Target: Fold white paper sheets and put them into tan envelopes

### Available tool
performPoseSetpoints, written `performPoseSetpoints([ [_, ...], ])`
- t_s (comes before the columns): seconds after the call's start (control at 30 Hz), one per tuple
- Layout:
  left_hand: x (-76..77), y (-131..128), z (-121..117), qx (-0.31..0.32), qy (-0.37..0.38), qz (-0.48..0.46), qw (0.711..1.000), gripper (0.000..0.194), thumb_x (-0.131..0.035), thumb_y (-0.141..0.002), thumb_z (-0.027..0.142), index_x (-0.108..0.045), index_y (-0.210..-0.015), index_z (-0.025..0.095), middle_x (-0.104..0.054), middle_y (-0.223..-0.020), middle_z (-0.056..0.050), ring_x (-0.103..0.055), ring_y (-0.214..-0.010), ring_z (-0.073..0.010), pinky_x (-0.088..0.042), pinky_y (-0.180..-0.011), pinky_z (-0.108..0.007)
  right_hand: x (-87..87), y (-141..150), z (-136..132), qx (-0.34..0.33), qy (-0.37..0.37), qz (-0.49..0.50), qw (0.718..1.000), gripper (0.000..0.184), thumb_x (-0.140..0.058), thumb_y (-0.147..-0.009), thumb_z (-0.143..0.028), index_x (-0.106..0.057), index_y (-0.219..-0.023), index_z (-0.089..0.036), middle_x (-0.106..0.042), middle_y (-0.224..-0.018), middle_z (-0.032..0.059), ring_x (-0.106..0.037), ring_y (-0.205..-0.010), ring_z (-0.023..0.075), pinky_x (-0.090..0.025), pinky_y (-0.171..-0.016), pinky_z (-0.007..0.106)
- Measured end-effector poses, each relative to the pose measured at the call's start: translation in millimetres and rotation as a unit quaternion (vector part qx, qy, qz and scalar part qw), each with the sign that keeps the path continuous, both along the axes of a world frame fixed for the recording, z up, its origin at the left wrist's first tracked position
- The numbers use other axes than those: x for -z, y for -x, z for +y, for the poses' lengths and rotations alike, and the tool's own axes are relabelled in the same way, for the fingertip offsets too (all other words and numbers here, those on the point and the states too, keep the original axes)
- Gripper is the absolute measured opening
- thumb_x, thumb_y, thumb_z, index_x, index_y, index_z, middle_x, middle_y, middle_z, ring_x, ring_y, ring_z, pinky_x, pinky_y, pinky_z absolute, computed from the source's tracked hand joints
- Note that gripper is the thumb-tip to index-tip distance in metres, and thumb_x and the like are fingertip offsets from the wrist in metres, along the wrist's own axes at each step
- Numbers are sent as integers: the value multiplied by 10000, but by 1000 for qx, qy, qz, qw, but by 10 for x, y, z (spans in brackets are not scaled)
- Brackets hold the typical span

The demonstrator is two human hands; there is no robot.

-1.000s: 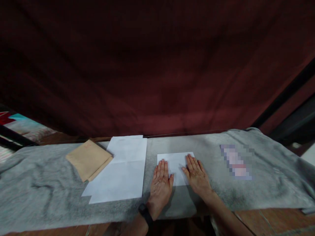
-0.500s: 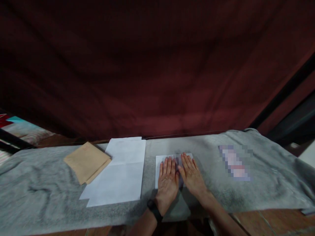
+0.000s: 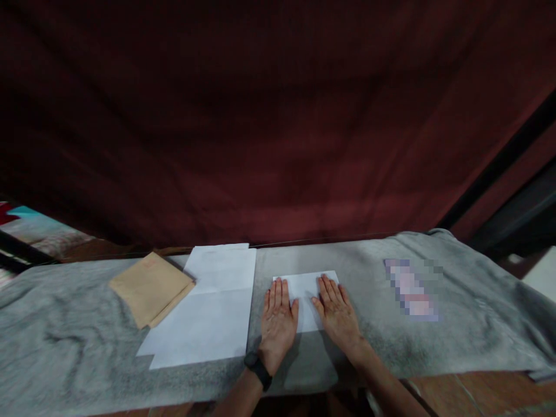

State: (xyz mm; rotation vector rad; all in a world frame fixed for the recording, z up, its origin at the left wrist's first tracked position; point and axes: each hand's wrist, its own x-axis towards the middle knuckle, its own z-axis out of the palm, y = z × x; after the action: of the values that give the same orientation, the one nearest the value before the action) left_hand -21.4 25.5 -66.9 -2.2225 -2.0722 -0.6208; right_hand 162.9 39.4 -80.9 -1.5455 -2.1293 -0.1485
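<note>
A small white sheet of paper (image 3: 306,295), apparently folded, lies flat on the grey cloth in front of me. My left hand (image 3: 279,321) rests palm down over its left edge, fingers stretched out and the thumb apart. Over the right edge lies my right hand (image 3: 339,315), also flat with straight fingers. Bare paper shows between the two hands. A black band (image 3: 258,370) circles my left wrist. Left of the hands, larger white sheets (image 3: 208,307) overlap in a stack with a crease across the top one.
Brown envelopes (image 3: 150,286) lie at the left, partly over the large sheets. A narrow pinkish-purple item (image 3: 412,289), blurred by pixelation, lies at the right. The grey cloth (image 3: 365,260) covers the work surface. A dark red curtain (image 3: 304,174) hangs behind it.
My left hand has slid left across the small paper, away from my right hand. The middle of the paper is now uncovered. My right hand stays near the right edge.
</note>
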Motion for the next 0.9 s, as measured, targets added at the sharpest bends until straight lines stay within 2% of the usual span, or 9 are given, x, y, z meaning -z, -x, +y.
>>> performPoseSetpoints([
  [0.2,29,108,-16,-3,-19,-12,1000,590,-362,-1015,374,-361,-1550,125,-422,-1576,-161,-327,-1495,-287,-328,-1202,-499,41,-205,3,26,5,21,999,604,-310,-1049,-482,-436,-1520,-125,-448,-1540,173,-452,-1406,361,-312,-1168,571],
  [0.37,-42,103,-18,-5,-9,-3,1000,593,-361,-1014,349,-368,-1537,70,-405,-1574,-199,-310,-1499,-311,-297,-1214,-526,32,-323,-8,65,-5,36,997,656,-290,-1044,-517,-402,-1533,-94,-439,-1542,197,-432,-1415,381,-286,-1172,602],
  [0.43,-83,41,-46,8,-15,1,1000,590,-355,-1014,319,-329,-1558,94,-374,-1597,-177,-280,-1512,-303,-281,-1220,-539,-15,-297,-36,55,-5,35,998,635,-288,-1052,-482,-369,-1549,-97,-408,-1564,187,-400,-1440,366,-283,-1179,592],
  [0.53,-99,-92,-131,63,-18,8,998,587,-347,-1016,274,-272,-1583,145,-330,-1629,-123,-247,-1525,-264,-281,-1231,-512,-82,-173,-122,-9,6,18,1000,606,-320,-1055,-430,-319,-1572,-113,-387,-1587,151,-373,-1465,305,-304,-1196,514],
  [0.67,-32,-181,-245,125,-18,46,991,583,-356,-1007,223,-279,-1572,105,-332,-1625,-143,-238,-1526,-269,-291,-1229,-512,-81,-26,-250,-83,6,-22,996,577,-353,-1055,-404,-300,-1584,-178,-440,-1569,93,-405,-1450,234,-304,-1209,453],
  [0.9,-1,-30,-273,92,-27,66,993,581,-383,-1030,320,-309,-1553,77,-368,-1603,-170,-294,-1507,-267,-360,-1198,-465,-6,-212,-234,-28,-34,-80,996,575,-355,-1061,-411,-349,-1555,-117,-460,-1549,136,-435,-1428,253,-292,-1203,458],
])
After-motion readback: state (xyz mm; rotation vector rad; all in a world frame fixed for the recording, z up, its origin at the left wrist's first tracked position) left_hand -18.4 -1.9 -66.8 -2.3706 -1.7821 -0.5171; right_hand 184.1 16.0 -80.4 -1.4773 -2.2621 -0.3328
